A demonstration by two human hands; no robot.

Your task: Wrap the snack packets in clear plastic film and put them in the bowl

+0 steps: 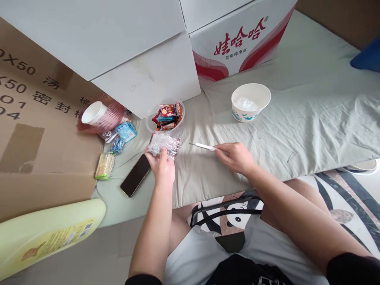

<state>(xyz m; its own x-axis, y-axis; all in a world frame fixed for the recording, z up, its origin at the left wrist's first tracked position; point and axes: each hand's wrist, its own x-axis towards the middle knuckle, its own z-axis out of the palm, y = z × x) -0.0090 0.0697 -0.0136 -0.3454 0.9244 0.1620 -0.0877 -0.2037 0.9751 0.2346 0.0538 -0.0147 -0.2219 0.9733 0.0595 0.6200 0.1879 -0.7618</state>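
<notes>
- Clasping a wrapped bundle (164, 144), the person's left hand (162, 171) sits a little toward 9 o'clock from the middle of the head view; its grip is drawn in snugly, and crinkled clear plastic covers something dark red
- With that hand as the centre of the clock, the right hand (236, 158) lies at 3 o'clock, well apart, pinching a slim white tool (204, 147) in a narrow grip
- The tool's thin metal tip points between 9 and 10 o'clock, toward the bundle, near it but not touching
- At 12 o'clock, just past the bundle, is a clear plastic tub (183, 118) of small wrapped snacks (168, 111); whether bundle and tub touch cannot be told
- At 2 o'clock, a paper bowl (246, 115) with blue print holds clear plastic film (245, 103)
- Between 8 and 9 o'clock, just beside the left hand, a dark-screened phone (135, 176) lies on a grey-green cloth (204, 178)
- At 9 o'clock is a yellow-and-green packet (105, 166); at 10, blue packets (127, 131) and a white paper cup (94, 113)
- At 8 o'clock, a pale yellow bottle (53, 233) runs out of view
- At 1 o'clock stands a white box with red lettering (237, 63)
</notes>
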